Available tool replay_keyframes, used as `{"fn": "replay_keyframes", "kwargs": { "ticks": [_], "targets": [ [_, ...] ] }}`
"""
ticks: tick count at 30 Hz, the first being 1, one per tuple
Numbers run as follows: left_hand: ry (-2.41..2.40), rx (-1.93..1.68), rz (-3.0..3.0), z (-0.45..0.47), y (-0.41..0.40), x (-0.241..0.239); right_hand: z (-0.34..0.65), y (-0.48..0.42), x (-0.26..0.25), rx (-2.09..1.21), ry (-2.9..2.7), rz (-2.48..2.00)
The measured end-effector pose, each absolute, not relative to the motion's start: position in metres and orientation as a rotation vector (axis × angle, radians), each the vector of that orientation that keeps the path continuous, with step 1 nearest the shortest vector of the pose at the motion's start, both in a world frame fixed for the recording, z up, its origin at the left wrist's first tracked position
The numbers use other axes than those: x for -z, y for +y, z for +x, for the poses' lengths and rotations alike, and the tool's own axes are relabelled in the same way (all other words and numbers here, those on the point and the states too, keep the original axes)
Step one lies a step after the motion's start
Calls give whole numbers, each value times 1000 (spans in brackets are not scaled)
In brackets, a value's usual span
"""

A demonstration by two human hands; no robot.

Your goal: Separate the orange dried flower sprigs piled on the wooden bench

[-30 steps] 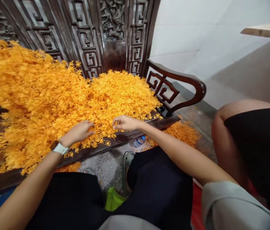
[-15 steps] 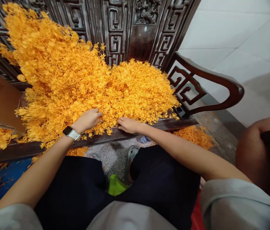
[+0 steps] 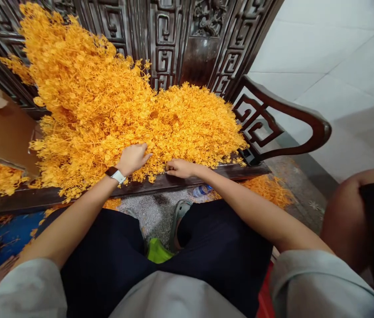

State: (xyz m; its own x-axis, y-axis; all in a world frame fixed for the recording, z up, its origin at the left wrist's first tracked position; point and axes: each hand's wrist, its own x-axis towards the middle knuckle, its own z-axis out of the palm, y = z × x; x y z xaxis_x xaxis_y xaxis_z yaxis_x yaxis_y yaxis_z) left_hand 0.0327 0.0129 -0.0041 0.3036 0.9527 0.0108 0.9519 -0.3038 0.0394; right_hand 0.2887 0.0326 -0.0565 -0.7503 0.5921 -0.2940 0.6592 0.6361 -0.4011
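A big heap of yellow-orange artificial flower sprays lies on a dark wooden bench. My left hand, wearing a watch with a white strap, reaches into the heap's front edge. Its thumb stands apart from the bent fingers, whose tips are partly hidden, and I see nothing held there. Just to the right, by the bench's front edge, my right hand is closed with curled fingers touching the lowest blossoms. Whatever lies between those fingertips is too small to make out.
A cardboard box stands at the left with more yellow sprays. The bench has a carved back and a curved armrest. Below are a plastic bottle, loose orange pieces and a green object. Another person's leg is at the right.
My left hand has moved up and to the right, its thumb now spread from the fingers. My right hand's fingers have curled in. The view has shifted slightly.
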Motion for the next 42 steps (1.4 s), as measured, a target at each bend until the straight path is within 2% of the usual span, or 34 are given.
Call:
{"fn": "replay_keyframes", "kwargs": {
  "ticks": [5, 15, 23, 31, 36, 42],
  "targets": [
    [1860, 31, 2548, 43, 17, 10, 277, 30, 36, 707, 2737, 1050],
    [1922, 96, 2532, 58, 24, -3, 236, 66, 13, 411, 2801, 1505],
    [1901, -130, 2525, 23, 27, -28, 233, 95, 5, 471, 2846, 1527],
    [1829, -349, 2557, 1, 27, -17, 257, 101, -34, 602, 2902, 1437],
    [1923, -185, 2737, -3, 25, -5, 271, 99, -52, 600, 2941, 1334],
    [2024, -200, 2667, -7, 30, 0, 285, 101, -56, 595, 2962, 1392]
  ]
}}
